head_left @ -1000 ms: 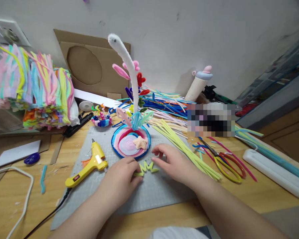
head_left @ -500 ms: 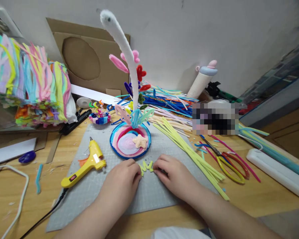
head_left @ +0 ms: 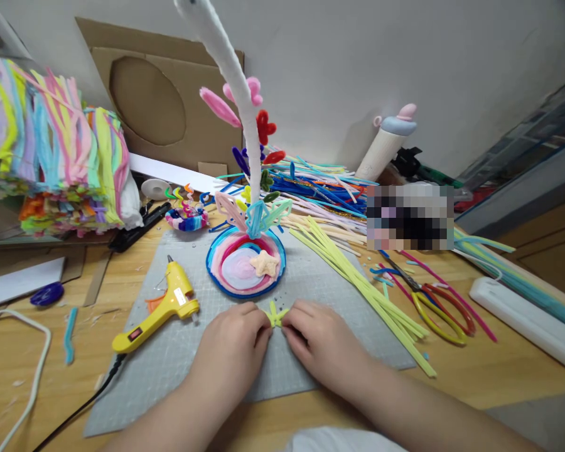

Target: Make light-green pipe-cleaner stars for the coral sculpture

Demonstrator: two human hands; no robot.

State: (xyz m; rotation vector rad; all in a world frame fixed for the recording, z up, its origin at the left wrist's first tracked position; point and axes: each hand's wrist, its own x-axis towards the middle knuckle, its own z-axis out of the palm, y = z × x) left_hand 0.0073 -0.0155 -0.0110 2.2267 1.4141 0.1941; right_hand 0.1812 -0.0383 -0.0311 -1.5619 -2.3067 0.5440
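On grey mat (head_left: 273, 373), apparently shaping folded lime pipe cleaner (head_left: 275, 319).
Pinched at opposite ends by left hand (head_left: 236, 334) and right hand (head_left: 321, 334); next probably calls for gentle, even bending.

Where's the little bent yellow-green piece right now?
In the head view, the yellow-green piece is below centre, held between the left hand and right hand, near the round base.

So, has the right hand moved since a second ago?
Yes: against the round blue-rimmed fuzzy disc, the right hand has shifted left and toward the person.
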